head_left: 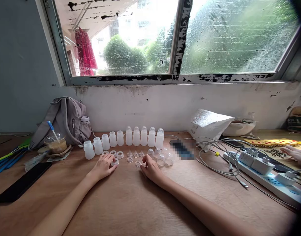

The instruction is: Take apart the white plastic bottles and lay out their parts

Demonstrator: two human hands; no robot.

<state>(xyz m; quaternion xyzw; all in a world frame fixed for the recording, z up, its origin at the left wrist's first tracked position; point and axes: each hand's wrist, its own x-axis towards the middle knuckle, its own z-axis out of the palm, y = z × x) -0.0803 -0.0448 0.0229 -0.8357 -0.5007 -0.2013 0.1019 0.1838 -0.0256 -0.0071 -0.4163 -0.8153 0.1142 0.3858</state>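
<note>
My left hand (106,165) rests on the table with its fingers closed about a white screw ring (114,161). More white rings (120,154) lie just beyond its fingertips. My right hand (151,168) is curled, its thumb and finger at the rim of a clear silicone bottle nipple (138,163). Several similar nipples (130,159) stand between the hands, tips up. Clear domed caps (169,161) sit right beside my right hand. Behind, open frosted baby bottles (105,142) form a row at the left, and capped baby bottles (144,136) continue it at the right.
Left are a grey backpack (67,118), an iced drink cup (55,144) and a black slab (24,182). Right are a silver pouch (209,124), tangled cables (214,168) and a power strip (266,177). Another person's hand (294,154) shows at the far right edge.
</note>
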